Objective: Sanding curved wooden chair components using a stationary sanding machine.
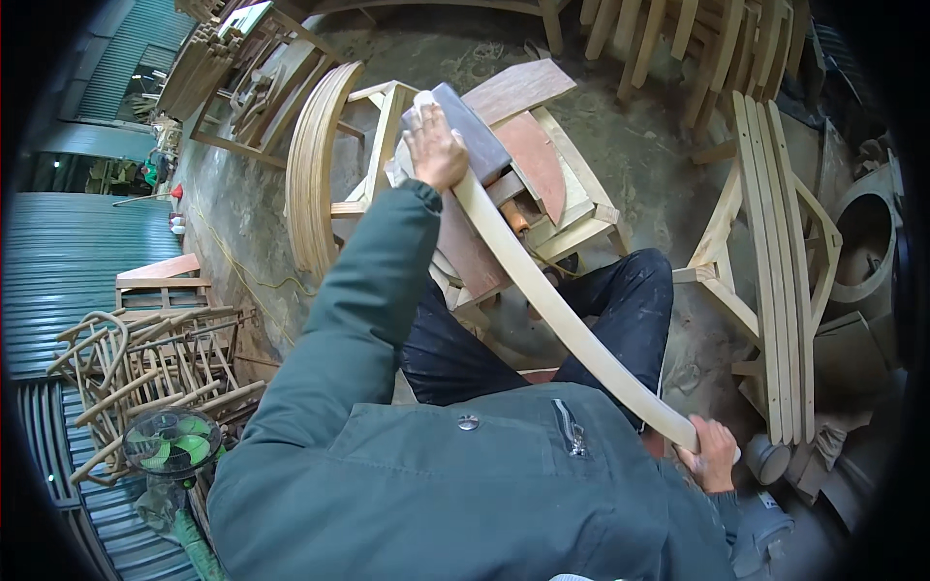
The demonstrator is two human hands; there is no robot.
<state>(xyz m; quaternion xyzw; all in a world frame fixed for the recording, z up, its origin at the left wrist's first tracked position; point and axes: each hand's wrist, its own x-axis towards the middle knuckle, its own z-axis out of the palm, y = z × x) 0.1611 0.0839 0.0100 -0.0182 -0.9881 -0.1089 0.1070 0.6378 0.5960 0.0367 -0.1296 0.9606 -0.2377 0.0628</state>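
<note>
A long, pale, curved wooden slat runs diagonally from the workstand past my right knee. Over its far end lies my left hand, closed across the wood with the fingers reaching along it; the thumb is hidden. At the near end, by my right hip, my right hand wraps around the slat. Beside my left hand, a flat grey board rests on the wooden workstand. A reddish-brown curved panel lies there too. Under the boards an orange object shows partly; its kind is unclear.
Left of the stand, several curved slats lean on a frame. More curved slats stand at the right on another frame, near a large grey round duct. A fan and stacked wooden frames stand at left. A yellow cord crosses the floor.
</note>
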